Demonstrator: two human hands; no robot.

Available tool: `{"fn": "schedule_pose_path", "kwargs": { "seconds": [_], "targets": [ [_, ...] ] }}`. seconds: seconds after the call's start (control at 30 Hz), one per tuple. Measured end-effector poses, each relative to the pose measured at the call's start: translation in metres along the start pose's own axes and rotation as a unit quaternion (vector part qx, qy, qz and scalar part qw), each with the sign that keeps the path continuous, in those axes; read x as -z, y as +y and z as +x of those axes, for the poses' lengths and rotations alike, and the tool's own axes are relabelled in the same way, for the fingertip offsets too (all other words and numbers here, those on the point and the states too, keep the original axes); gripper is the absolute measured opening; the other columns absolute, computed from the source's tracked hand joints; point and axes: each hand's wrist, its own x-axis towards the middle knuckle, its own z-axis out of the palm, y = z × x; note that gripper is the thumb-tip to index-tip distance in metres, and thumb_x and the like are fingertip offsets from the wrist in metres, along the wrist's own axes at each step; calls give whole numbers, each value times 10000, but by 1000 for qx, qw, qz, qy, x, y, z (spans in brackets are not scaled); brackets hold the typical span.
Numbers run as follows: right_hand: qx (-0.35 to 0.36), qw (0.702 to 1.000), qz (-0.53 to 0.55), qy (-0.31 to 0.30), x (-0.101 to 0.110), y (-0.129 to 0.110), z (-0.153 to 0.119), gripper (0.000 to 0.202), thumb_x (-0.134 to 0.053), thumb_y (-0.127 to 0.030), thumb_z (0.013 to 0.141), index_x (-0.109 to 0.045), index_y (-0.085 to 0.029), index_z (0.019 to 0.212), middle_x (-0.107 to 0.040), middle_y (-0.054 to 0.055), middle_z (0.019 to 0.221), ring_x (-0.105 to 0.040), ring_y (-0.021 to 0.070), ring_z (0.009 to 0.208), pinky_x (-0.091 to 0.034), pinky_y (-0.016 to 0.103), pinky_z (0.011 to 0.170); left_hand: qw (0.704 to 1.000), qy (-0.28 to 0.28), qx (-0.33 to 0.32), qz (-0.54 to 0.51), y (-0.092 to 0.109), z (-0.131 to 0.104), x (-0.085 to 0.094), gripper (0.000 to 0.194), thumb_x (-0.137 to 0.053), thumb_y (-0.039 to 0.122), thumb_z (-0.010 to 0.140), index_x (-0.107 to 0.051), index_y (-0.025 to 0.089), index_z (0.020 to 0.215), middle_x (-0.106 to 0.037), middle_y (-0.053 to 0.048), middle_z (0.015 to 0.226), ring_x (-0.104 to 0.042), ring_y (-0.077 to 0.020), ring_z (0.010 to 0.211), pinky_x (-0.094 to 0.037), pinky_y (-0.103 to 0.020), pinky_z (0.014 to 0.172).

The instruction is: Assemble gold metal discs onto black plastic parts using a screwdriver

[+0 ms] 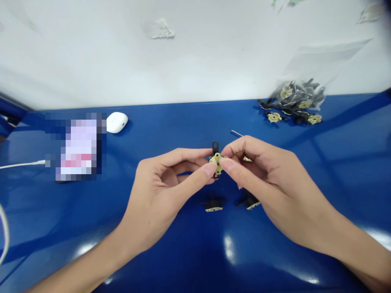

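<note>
1. At far left, on the blue table (171,122): a phone (76,146), blurred into blocks, with a white case (117,122) just beside it.
2. Left hand (165,179): closed to a narrow pinch, thumb on the face of the small part (218,167), fingers behind and along its left side.
3. Small part: held upright above the table between both hands, yellowish plate facing the camera, black tab (215,146) projecting above. Probably light and stiff, with little flat surface to grasp; perhaps apt to twist or slip, and thin at the tab. Best taken by the plate's rim and black body, with light pressure and no bending of the tab.
4. Below the hands, on the table: two similar parts (214,205) (252,202), apart.
5. Right hand (265,175): likewise pinched nearly shut, thumb on the plate's right side, other fingers curled. Near the knuckles, a thin rod (236,133); whether held, impossible to tell.
6. At right rear: loose parts (275,117) beside a clear bag (317,97) of similar ones.
</note>
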Motion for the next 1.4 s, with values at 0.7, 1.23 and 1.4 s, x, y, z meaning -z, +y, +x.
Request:
{"fn": "schedule_pose_path", "kwargs": {
  "seconds": [0.7, 1.23, 1.4],
  "targets": [
    [-49, 996, 58, -50, 3, -1, 1, 267, -703, -519, 1139, -753, -281, 1031, -722, -60, 845, -613, 105, 724, -474, 250, 617, 995, -43, 78, -52, 6, 2, 5, 157, -1002, 203, 894, -958, 244, 1039, -944, -77, 1012, -930, -317, 941, -799, -396, 850],
    [-31, 910, -393, 132, 76, 17, 23, 103, -850, -325, 978, -813, -260, 1049, -823, 91, 1016, -720, 293, 867, -451, 443, 797, 998, 25, 50, -38, 3, 2, 6, 87, -992, 230, 918, -943, 222, 990, -938, -44, 933, -929, -298, 868, -787, -378, 917],
    [-83, 932, -353, 12, 99, 39, 27, 105, -880, -293, 959, -801, -246, 907, -815, 89, 927, -723, 285, 822, -489, 436, 781, 998, 32, 43, -27, 4, 2, 5, 95, -996, 237, 911, -943, 220, 988, -938, -50, 952, -928, -298, 845, -790, -373, 878]
  ]
}}
